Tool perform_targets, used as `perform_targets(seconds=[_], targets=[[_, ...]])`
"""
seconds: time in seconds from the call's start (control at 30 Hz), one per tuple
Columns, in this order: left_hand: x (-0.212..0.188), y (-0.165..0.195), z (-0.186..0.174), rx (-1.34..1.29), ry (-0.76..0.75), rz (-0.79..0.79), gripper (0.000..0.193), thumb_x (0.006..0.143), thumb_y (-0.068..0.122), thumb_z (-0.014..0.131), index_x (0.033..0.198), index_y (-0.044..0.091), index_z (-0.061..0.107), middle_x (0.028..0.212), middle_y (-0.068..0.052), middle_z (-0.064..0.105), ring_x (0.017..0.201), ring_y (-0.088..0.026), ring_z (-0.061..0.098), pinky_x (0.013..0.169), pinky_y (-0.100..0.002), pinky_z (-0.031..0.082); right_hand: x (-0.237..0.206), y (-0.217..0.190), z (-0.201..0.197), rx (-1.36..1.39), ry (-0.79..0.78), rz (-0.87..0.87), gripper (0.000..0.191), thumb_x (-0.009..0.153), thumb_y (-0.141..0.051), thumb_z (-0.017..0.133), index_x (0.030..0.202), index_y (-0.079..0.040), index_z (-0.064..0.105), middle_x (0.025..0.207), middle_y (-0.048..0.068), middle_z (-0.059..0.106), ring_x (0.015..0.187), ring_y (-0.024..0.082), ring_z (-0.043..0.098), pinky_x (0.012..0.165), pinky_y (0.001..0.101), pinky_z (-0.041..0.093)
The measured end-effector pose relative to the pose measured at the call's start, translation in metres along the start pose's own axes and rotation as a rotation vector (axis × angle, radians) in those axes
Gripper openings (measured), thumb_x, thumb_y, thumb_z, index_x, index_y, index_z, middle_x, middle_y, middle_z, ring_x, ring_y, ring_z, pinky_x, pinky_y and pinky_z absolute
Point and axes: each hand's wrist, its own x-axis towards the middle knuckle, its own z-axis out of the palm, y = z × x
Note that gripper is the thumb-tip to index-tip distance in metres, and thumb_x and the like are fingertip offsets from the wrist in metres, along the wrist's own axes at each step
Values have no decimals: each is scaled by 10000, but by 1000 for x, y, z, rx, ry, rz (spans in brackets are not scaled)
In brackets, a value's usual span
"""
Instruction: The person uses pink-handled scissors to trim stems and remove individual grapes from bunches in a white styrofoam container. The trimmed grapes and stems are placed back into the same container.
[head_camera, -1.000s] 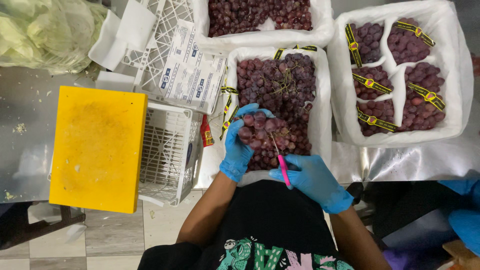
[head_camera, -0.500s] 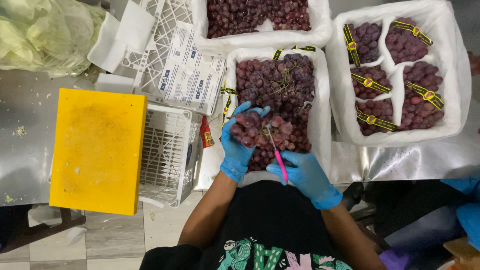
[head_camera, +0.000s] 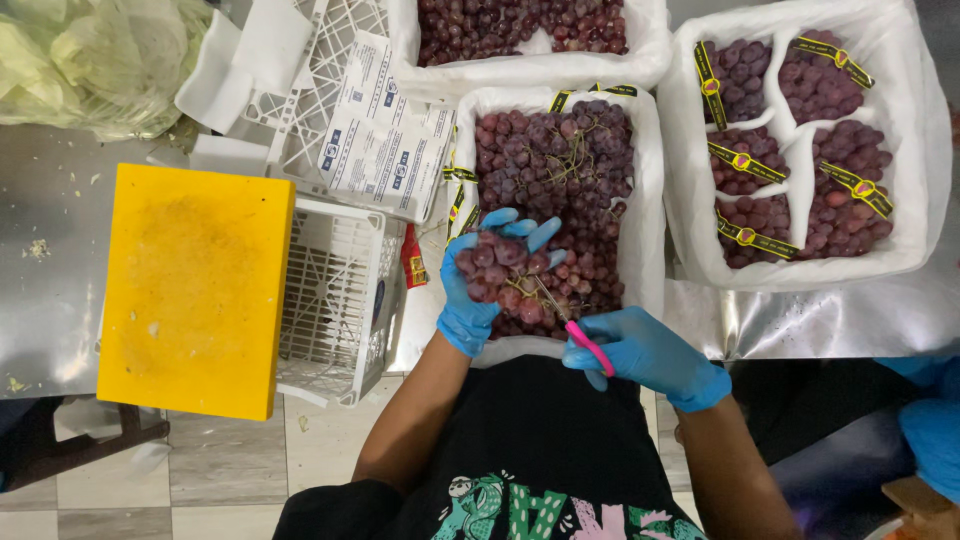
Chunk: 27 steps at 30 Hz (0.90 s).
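The left hand (head_camera: 478, 290) hides the grape bunch (head_camera: 505, 272) underside; the scissors' (head_camera: 570, 326) handles vanish inside the right hand (head_camera: 645, 352). The top crate (head_camera: 530, 40) is cut off.

Glossy blue rubbery gloves cover both hands (head_camera: 470, 300); matt yellow plastic board (head_camera: 190, 290), white plastic lattice crate (head_camera: 335, 300), dull scuffed metal counter (head_camera: 50, 270).
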Motion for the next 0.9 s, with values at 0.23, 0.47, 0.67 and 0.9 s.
perform_targets(seconds=[0.23,0.47,0.67,0.9], targets=[[1,1,15,14,-11,-93,550,1014,297,478,1433,-59,511,1360,-268,640,1417,-511,449,1248,-570,312,1,-6,-3,-123,6,1,318,825,-341,807,784,-31,750,561,17,616,552,92,516,556,274,400],[7,0,19,-171,-113,-173,527,1022,254,464,1441,-63,505,1350,-276,638,1449,-544,418,1215,-709,311,0,-7,-2,-203,46,-25,343,752,-376,834,891,-67,780,598,8,648,568,81,541,552,265,438],[7,2,23,-146,-62,-221,516,1041,247,456,1451,-65,496,1376,-277,623,1468,-544,383,1220,-713,297,2,-7,1,-266,101,-62,375,754,-392,847,887,-51,766,590,26,620,568,88,493,548,277,408],[7,3,20,-211,-105,-238,541,1035,273,453,1471,-44,497,1402,-273,604,1478,-536,388,1232,-685,283,8,3,4,-239,147,-72,326,787,-339,846,827,-28,757,545,36,604,517,101,501,518,276,393]])
